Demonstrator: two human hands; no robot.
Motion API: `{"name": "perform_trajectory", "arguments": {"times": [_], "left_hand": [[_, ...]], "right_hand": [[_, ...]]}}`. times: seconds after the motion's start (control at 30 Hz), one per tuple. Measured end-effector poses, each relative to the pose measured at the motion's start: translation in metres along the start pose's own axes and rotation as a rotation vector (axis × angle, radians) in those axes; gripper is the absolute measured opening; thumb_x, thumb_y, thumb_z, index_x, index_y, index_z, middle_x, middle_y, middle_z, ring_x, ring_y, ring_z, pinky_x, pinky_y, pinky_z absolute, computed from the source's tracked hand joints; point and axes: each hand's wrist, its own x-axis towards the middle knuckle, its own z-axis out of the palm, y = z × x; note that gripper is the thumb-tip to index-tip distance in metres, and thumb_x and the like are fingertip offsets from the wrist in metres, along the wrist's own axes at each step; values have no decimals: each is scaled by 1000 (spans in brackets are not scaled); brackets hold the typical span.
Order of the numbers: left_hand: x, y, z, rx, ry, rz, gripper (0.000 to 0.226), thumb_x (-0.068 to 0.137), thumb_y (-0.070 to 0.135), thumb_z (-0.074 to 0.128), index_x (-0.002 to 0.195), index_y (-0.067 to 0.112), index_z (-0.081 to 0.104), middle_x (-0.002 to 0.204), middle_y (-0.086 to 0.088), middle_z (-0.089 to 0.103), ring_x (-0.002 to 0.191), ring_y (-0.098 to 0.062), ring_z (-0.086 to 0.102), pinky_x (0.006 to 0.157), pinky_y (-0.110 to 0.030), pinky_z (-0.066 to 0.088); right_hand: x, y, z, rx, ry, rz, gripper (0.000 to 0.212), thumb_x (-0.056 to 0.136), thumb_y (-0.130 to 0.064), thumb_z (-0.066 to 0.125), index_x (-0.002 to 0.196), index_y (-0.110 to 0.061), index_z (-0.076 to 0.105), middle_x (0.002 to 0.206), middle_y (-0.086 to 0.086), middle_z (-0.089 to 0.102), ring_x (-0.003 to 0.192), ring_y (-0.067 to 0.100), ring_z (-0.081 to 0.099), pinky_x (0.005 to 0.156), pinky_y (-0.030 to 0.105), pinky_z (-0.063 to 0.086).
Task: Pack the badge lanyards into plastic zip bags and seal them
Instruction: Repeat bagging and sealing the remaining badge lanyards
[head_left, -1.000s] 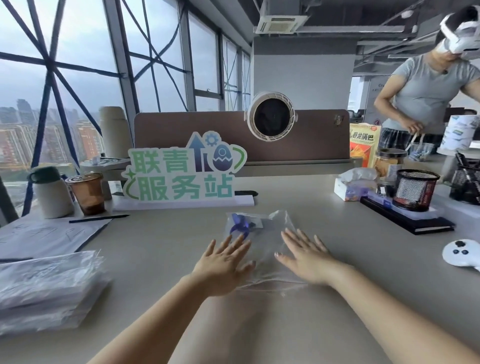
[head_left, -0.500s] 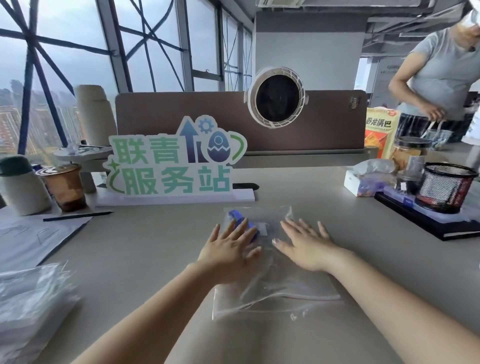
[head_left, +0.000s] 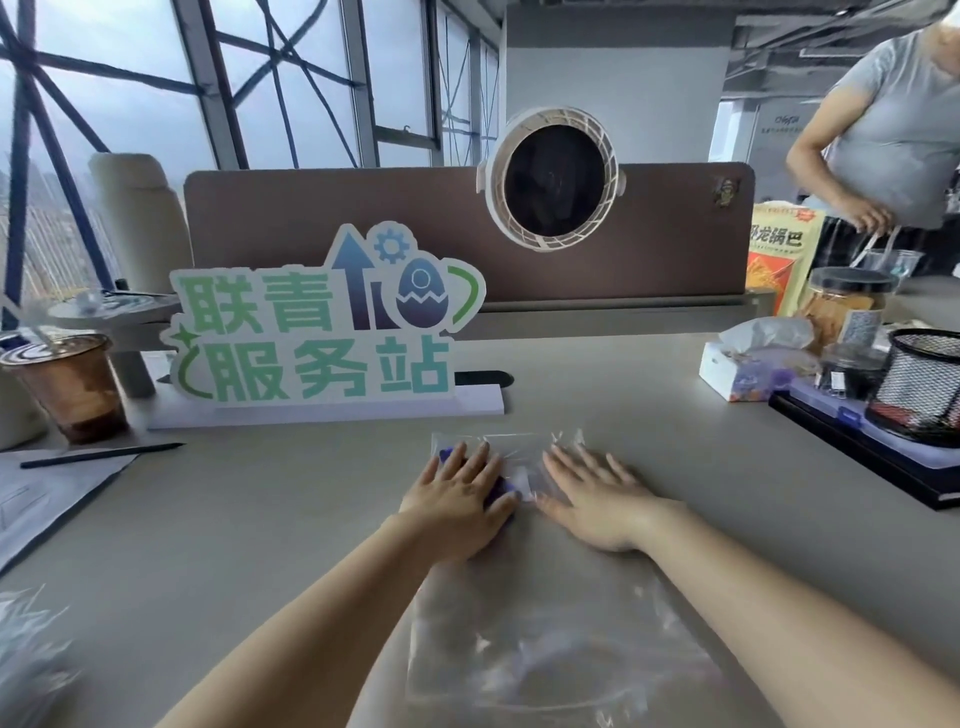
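Note:
A clear plastic zip bag lies flat on the grey table, running from just before me to the far side of my hands. Inside its far end sits a blue-purple badge lanyard, mostly hidden under my fingers. My left hand presses flat on the bag over the lanyard, fingers straight. My right hand lies flat on the bag beside it, fingers spread. Both palms face down and hold nothing.
A green and white sign stands behind the bag. An iced drink cup and a pen are at the left, more plastic bags at the near left. A tissue box, mesh cup and jars crowd the right. Another person stands at the far right.
Both hands have slid forward along the bag towards its far end, staying flat. The left hand now covers most of the lanyard. More of the bag shows near me.

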Motion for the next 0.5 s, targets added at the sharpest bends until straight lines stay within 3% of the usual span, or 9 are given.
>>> {"name": "perform_trajectory", "arguments": {"times": [0.17,0.3,0.43,0.5], "left_hand": [[16,-6,-10,-68,97,19,59,96,57,15,150,34,5,158,9,-6,145,-14,-12,118,-37,-7],[20,-6,-2,-30,-60,12,58,96,58,14,149,38,1,159,8,-7,146,-17,-11,118,-36,-6],[28,-14,-7,-76,58,20,58,96,57,12,149,38,2,158,8,-10,145,-15,-15,118,-38,-8],[28,-17,-2,-65,40,-9,59,95,58,13,149,37,2,158,8,-9,145,-15,-13,118,-37,-6]], "right_hand": [[16,6,-8,59,157,-30,67,94,-62,11,149,-31,-9,156,-15,-17,143,8,-18,117,40,-11],[23,2,0,24,11,-28,65,94,-60,12,150,-31,-6,157,-14,-14,144,9,-16,117,40,-10],[29,2,-6,81,113,-41,62,96,-56,12,150,-31,-3,157,-14,-13,144,9,-15,117,38,-10],[29,0,-2,47,77,-33,63,96,-57,12,150,-29,-4,157,-13,-13,144,9,-15,118,38,-9]]}}
